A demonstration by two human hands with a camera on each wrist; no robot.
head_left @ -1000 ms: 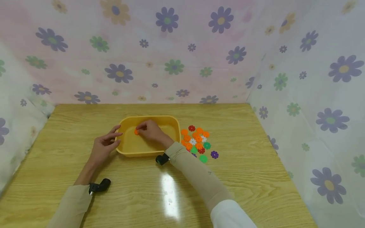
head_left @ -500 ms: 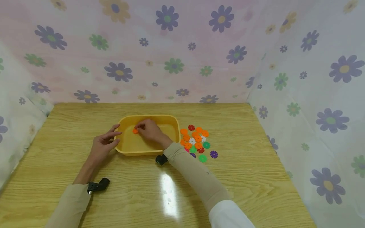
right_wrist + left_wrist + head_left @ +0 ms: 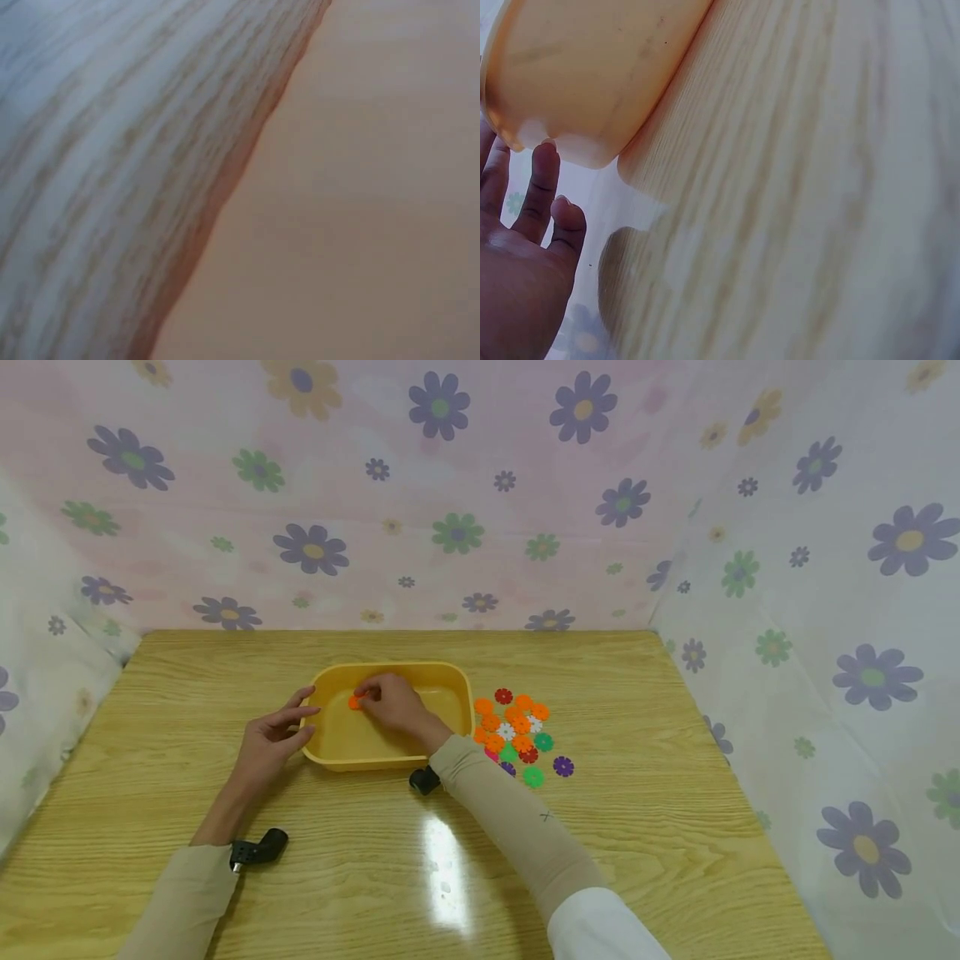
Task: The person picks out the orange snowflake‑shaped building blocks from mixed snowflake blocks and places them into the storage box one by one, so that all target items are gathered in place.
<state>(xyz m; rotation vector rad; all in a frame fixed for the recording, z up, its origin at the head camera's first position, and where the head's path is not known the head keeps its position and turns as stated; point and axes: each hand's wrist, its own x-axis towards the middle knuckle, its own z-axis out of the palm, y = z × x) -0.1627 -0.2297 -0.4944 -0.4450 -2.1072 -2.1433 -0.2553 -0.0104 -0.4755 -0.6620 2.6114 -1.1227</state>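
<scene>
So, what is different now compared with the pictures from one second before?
Very little changed. The right hand, holding the small orange flower-shaped plastic piece over the yellow plastic tray, drifted slightly left and up. It did not let go. The left hand stayed against the tray's left side, and the pile of coloured flower pieces on the wooden table stayed where it was.

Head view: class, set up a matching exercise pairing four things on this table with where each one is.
Things:
1. yellow tray
2. orange flower piece
3. purple flower piece
4. left hand

Places:
A. pinched by the right hand over the tray
B. at the tray's left wall
C. middle of the table
D. at the right edge of the loose pile, on the table

Pairs: 1-C, 2-A, 3-D, 4-B
</scene>
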